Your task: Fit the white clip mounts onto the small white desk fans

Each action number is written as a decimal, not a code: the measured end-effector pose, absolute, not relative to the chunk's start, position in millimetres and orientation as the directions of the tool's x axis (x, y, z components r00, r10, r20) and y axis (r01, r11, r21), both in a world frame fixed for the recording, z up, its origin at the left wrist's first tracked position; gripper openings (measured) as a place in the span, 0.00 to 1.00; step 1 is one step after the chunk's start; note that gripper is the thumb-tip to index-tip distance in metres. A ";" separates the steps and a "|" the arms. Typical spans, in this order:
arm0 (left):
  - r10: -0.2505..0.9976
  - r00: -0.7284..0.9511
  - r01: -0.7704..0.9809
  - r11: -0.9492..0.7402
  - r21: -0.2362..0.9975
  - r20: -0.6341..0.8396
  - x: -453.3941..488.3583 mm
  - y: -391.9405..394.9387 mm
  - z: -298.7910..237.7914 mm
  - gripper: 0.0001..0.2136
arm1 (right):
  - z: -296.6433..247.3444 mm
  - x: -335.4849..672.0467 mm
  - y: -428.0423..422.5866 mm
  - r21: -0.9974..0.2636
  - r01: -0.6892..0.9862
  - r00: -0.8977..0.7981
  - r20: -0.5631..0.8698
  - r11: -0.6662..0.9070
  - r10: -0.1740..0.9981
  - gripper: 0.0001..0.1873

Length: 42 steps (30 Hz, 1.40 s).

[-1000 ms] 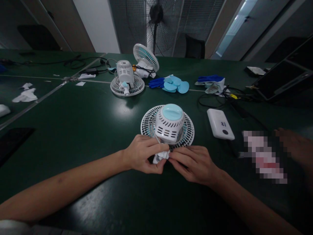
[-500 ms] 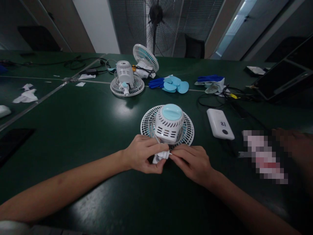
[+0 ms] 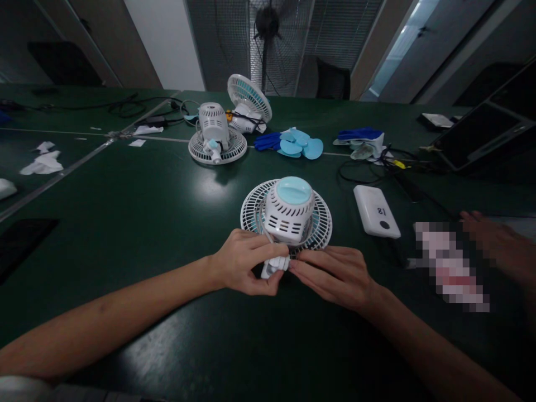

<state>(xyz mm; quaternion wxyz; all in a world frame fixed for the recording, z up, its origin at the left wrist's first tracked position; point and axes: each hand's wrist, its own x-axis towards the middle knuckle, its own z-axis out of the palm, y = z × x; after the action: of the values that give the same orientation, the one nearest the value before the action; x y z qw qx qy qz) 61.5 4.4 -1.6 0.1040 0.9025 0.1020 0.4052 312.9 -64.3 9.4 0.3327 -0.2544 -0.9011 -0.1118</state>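
The small white plastic fan with a pale blue cap [image 3: 288,215] lies grille-down on the dark green table [image 3: 138,223], where it was half a second ago. At its near rim sits a small white plastic piece [image 3: 273,267]. The left hand [image 3: 245,263] stays curled tight around that piece, thumb over fingers. The right hand [image 3: 337,273] has slid slightly right, its fingers close together and their tips touching the piece's end; whether it pinches cannot be told. A white power bank [image 3: 376,211] lies near on the right, and beyond it another person's hand [image 3: 494,240] has crept closer.
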 end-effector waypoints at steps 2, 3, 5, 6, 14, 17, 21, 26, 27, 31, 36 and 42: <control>0.268 0.648 0.100 -0.958 0.269 0.713 61.6 4.7 -1.5 0.16 | 8.7 310.6 -65.3 0.012 0.544 -0.628 0.669 0.839 0.398 0.17; 0.268 0.647 0.100 -0.958 0.268 0.714 61.6 4.7 -1.5 0.16 | 8.1 308.4 -65.7 -0.020 0.562 -0.599 0.680 0.827 0.423 0.17; 0.269 0.650 0.106 -0.958 0.265 0.711 61.7 4.4 -1.5 0.16 | 6.8 302.6 -66.1 -0.112 0.588 -0.530 0.695 0.801 0.486 0.11; 0.270 0.652 0.111 -0.958 0.263 0.709 61.8 4.1 -1.4 0.16 | 6.2 299.5 -66.2 -0.165 0.594 -0.502 0.689 0.787 0.523 0.07; 0.277 0.648 0.119 -0.957 0.265 0.709 61.4 2.7 -2.3 0.17 | 5.4 298.7 -66.4 -0.218 0.591 -0.519 0.634 0.777 0.573 0.08; 0.272 0.649 0.113 -0.958 0.263 0.710 61.0 4.1 -2.8 0.16 | 6.2 306.6 -64.7 -0.075 0.585 -0.587 0.648 0.808 0.486 0.14; 0.261 0.640 0.100 -0.961 0.258 0.723 60.9 4.9 -2.3 0.17 | 7.0 308.9 -63.3 -0.037 0.600 -0.572 0.678 0.799 0.461 0.15; 0.270 0.656 0.118 -0.959 0.258 0.705 60.8 3.5 -1.3 0.16 | 6.4 295.5 -66.7 -0.202 0.618 -0.496 0.649 0.760 0.577 0.04; 0.271 0.655 0.120 -0.959 0.256 0.706 60.8 3.2 -1.3 0.16 | 6.2 292.8 -67.5 -0.261 0.618 -0.479 0.623 0.741 0.619 0.05; 0.274 0.651 0.126 -0.958 0.256 0.708 61.3 3.2 -1.5 0.15 | 5.9 292.1 -68.4 -0.317 0.600 -0.468 0.605 0.734 0.644 0.05; 0.270 0.645 0.114 -0.959 0.259 0.715 62.1 4.0 -1.3 0.15 | 9.5 305.1 -65.5 -0.054 0.583 -0.588 0.661 0.811 0.467 0.14; 0.267 0.657 0.111 -0.959 0.260 0.705 60.6 4.2 -1.4 0.16 | 7.8 301.3 -64.9 -0.049 0.613 -0.547 0.694 0.789 0.468 0.08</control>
<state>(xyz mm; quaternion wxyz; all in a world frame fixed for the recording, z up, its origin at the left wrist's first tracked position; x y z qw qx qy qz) 60.6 4.2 -1.4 0.0975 0.9051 0.1043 0.4005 301.3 -64.9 7.8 0.3618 -0.3091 -0.8738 -0.1001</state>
